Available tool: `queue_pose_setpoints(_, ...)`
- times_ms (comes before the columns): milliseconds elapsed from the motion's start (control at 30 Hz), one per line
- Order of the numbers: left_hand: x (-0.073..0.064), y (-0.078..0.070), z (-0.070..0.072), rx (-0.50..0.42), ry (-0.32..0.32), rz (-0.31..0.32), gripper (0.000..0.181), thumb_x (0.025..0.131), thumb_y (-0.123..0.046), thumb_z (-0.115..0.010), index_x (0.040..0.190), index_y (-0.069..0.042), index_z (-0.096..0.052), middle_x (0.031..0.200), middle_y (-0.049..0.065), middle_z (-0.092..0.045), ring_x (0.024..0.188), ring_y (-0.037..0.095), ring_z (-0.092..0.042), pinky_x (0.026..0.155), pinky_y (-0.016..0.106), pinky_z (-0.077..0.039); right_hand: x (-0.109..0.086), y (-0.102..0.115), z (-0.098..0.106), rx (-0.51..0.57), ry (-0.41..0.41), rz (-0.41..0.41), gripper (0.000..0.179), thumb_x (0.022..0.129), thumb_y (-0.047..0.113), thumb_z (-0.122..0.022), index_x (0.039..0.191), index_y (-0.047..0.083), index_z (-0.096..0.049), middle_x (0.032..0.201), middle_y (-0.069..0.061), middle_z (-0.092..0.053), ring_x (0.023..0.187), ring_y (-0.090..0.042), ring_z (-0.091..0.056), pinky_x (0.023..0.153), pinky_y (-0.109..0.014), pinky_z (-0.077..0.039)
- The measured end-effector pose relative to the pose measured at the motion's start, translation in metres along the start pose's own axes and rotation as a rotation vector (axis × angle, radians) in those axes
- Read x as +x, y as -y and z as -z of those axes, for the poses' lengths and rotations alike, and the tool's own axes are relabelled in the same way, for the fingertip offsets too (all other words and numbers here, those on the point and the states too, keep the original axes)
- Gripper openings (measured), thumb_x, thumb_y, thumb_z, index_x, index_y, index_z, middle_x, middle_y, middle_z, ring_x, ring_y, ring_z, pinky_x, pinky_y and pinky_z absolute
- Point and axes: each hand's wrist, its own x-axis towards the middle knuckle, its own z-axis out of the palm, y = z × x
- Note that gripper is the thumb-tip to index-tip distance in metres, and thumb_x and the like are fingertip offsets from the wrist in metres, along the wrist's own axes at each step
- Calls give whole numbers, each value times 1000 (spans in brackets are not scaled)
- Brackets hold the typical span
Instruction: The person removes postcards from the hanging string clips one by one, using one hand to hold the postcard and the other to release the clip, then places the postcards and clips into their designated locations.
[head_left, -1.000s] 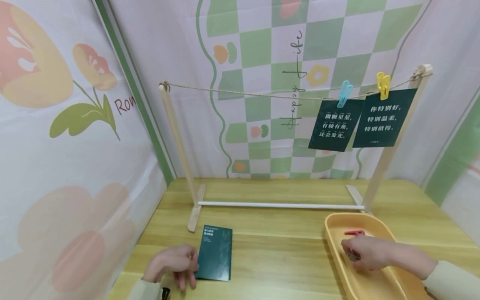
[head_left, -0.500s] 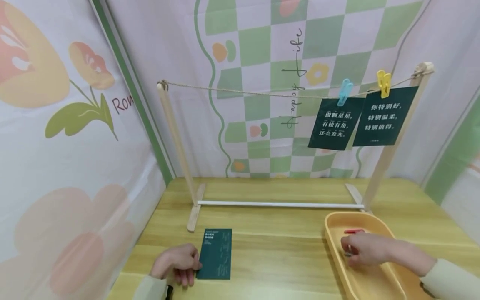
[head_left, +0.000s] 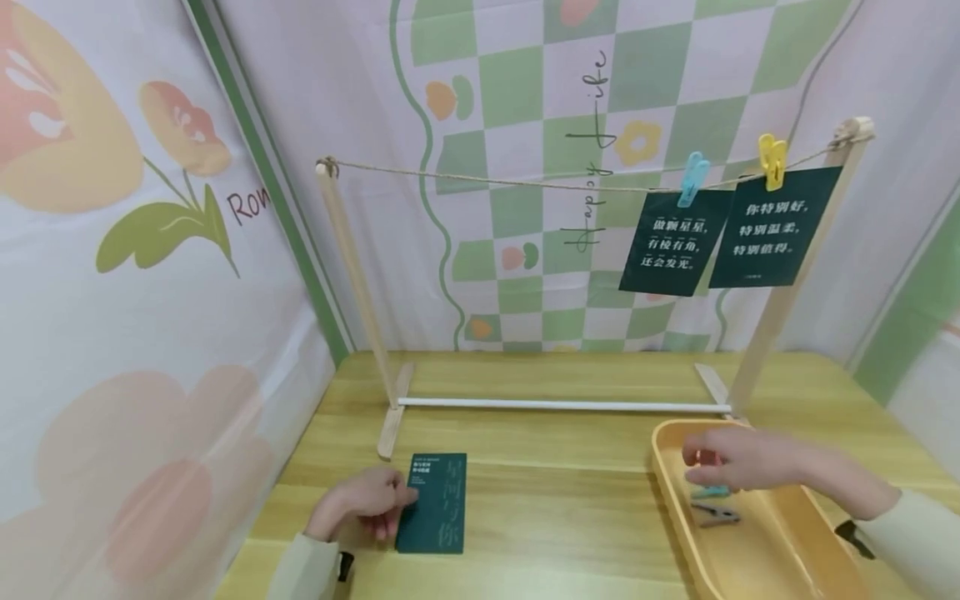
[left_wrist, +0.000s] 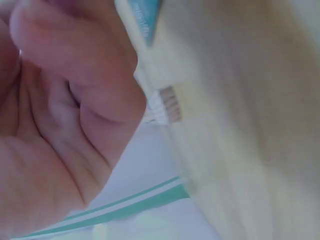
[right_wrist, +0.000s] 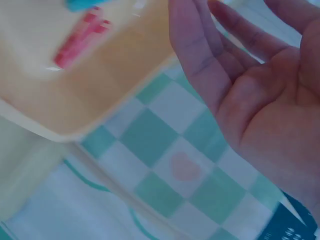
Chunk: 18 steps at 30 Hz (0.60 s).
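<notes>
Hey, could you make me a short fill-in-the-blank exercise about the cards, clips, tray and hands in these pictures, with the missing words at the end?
1. ____ cards hang from the string.
2. One hangs by a light blue clip, the other by a ____ clip.
3. The dark card lying on the table is nearer the ____ hand.
4. Over the tray is the ____ hand.

Missing words: two; yellow; left; right.

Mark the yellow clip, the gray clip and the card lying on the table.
Yellow clip (head_left: 776, 172), head view: near its middle.
Gray clip (head_left: 722, 515), head view: near its middle.
Card (head_left: 438, 510), head view: its face.
</notes>
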Motion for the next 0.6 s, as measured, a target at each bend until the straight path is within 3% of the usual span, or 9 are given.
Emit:
queue_pose_setpoints(100,6,-10,7,32,-53,-53,33,101,-32,-54,81,-6,-58,57,2,-62,45,10,-55,40,20,-36,2,9,15,68,-7,10,6,100,15,-56,95,13,-58,78,14,-58,63,6,-55,52,-21,-50)
queue_pose_setpoints(267,13,-24,18,65,-115,-121,34,101,-33,-53,86,-4,-60,61,3,-65,50,13,-59,40,22,-36,5,21,39,-21,-123,-14,5,99,14,-57,94,14,-60,76,14,-57,65,6,-52,55,-21,-48)
queue_pose_setpoints(433,15,-35,21,62,-101,-180,37,101,-36,-53,91,-1,-60,70,5,-68,58,18,-64,43,25,-41,5,35,54,-208,-331,-21,9,96,14,-62,91,22,-61,71,20,-53,60,7,-48,53,-20,-43)
queue_pose_setpoints(600,17,-46,22,64,-86,-304,34,102,-34,-51,91,-4,-62,79,6,-70,66,20,-68,52,34,-51,9,53,70,-311,-558,59,19,90,6,-67,89,25,-64,66,24,-54,56,8,-47,50,-18,-42)
